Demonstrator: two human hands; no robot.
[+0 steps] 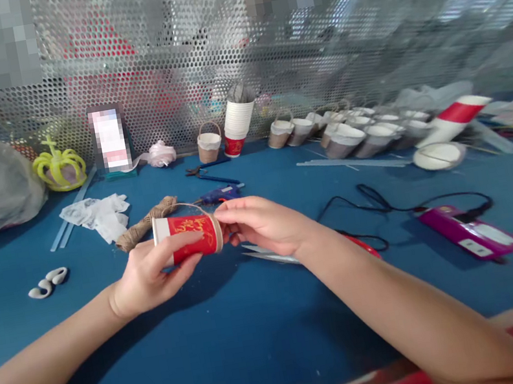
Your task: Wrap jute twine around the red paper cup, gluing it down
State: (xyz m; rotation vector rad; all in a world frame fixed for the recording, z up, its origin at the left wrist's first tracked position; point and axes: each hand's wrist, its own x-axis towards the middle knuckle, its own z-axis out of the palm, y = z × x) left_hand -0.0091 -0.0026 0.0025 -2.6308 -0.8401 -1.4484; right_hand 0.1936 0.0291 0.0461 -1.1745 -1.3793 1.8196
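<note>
A red and white paper cup with gold lettering lies on its side in my left hand, whose fingers wrap around it above the table. At the cup's right end, a band of twine or a pale rim runs around the edge. My right hand is closed there, its fingertips pinching the jute twine; the exact grip is partly hidden. From that end, the strand loops back to a wound bundle of jute twine behind the cup. Scissors lie partly under my right forearm.
Behind my hands lie a glue gun and pliers. A stack of paper cups and several twine-wrapped cups line the back by a perforated metal screen. At right is a purple power strip with a black cord; earbuds lie left.
</note>
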